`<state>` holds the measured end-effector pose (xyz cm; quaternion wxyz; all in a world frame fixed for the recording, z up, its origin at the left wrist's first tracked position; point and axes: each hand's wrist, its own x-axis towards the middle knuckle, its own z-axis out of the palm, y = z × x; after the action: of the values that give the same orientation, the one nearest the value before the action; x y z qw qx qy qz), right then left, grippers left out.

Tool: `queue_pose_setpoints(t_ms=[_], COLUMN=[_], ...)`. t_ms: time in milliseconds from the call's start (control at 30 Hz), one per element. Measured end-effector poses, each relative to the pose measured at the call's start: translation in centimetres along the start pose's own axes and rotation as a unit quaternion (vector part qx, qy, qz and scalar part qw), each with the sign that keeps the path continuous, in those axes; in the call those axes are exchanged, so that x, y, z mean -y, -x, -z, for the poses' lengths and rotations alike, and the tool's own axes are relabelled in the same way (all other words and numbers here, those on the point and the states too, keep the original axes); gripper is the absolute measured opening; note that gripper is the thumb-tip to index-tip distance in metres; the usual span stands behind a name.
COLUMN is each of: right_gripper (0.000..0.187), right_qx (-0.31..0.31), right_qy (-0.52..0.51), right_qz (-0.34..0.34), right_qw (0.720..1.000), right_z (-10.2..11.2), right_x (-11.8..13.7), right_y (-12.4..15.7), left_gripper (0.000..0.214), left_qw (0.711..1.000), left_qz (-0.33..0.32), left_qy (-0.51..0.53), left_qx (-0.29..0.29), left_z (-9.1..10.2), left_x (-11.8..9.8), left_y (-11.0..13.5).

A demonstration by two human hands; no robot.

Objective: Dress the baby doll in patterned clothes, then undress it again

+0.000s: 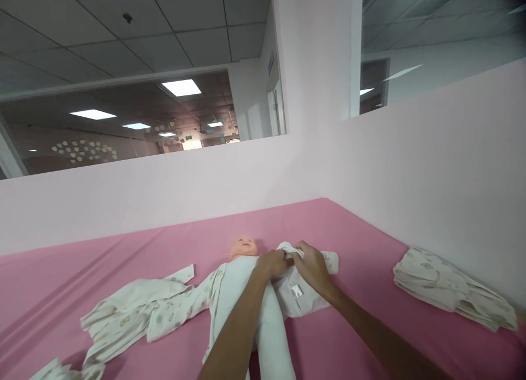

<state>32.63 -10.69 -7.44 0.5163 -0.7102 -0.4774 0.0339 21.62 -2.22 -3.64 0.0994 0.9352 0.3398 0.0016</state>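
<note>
A baby doll (245, 247) lies face up on the pink sheet, its body in plain white clothing (273, 336). A patterned baby top (216, 284) covers its arm on the left side of the view. On the other side, that top's pale inner face (302, 303) lies spread out with a small label showing. Beside the doll's shoulder, my left hand (274, 264) is closed on the bunched edge of the top. My right hand (311, 265) pinches the same white fabric close by. The doll's other arm is hidden by my hands and the cloth.
A loose patterned baby garment (135, 300) lies to the left, with more cloth (66, 370) at the lower left corner. Folded patterned clothes (450, 287) rest by the right wall. The pink sheet (349, 232) runs up to white walls (312, 149) with windows above.
</note>
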Motion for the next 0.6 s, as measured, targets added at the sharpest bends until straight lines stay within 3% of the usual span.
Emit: queue_pose_setpoints(t_ms=[100,167,267,367,500,600], right_gripper=[0.034,0.039,0.045,0.046,0.034,0.029], right_qx=[0.062,0.116,0.184,0.217,0.256,0.29], right_qy=[-0.06,-0.136,-0.224,-0.235,-0.218,-0.247], right_qz=[0.051,0.048,-0.016,-0.095,-0.144,-0.16], right_qw=[0.995,0.983,0.957,0.943,0.931,0.911], right_z=[0.2,0.8,2.0,3.0,3.5,3.3], right_x=[1.7,2.1,1.7,0.8,0.8,2.2], right_y=[1.5,2.5,4.2,6.0,7.9,8.7], left_gripper=[0.027,0.022,0.021,0.032,0.037,0.037], left_qw=[1.0,1.0,0.998,0.99,0.945,0.916], left_qz=[-0.008,-0.015,-0.021,-0.002,0.141,0.228], left_qy=[-0.009,-0.008,-0.001,0.008,0.084,0.166], left_qx=[-0.015,-0.025,-0.063,-0.14,-0.284,-0.284], left_z=[0.2,0.7,1.5,1.5,0.2,-1.1], left_x=[0.2,0.5,1.4,3.2,6.1,7.9], left_y=[0.4,1.3,3.7,7.3,12.6,15.7])
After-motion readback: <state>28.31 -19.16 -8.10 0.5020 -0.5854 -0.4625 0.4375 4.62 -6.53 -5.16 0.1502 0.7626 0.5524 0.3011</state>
